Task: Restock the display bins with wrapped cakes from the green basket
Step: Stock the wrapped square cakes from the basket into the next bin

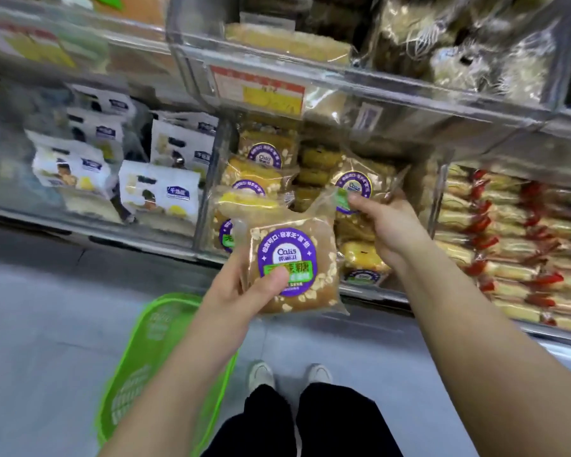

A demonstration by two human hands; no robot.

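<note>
Placing step. Left hand [244, 288] pinches a brown wrapped cake [294, 268] at centre; right hand [389, 225], at 2 o'clock, grips another cake [360, 183] over the bin [208, 192]. Green basket [139, 367] at 7 o'clock. Next: set both in the bin.

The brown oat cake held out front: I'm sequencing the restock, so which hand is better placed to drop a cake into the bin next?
Probably the right hand: it grips a wrapped cake already over the clear bin. The left hand holds the brown oat cake short of the bin.
</note>
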